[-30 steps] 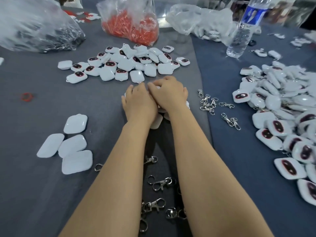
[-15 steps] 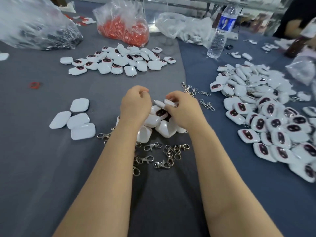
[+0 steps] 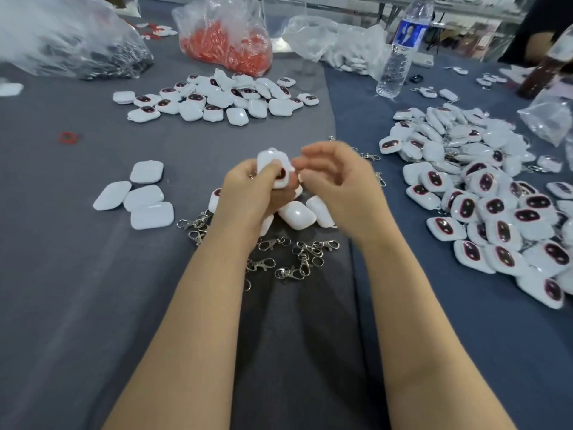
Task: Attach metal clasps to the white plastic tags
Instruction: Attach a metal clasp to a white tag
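Just one view here, wide-angle, worn on the head. It looks forward and down, close over the tabletop (image 3: 77,305), far side along the top.

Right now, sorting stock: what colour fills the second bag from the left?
Orange-red, seen through the clear bag in the head view.

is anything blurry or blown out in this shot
Head view: the right hand is smeared by motion blur, so whether it pinches anything cannot be told; the left hand and the white tag it grips are sharper; the clear plastic bag at far left glares white; the metal clasps nearer the camera read crisply.
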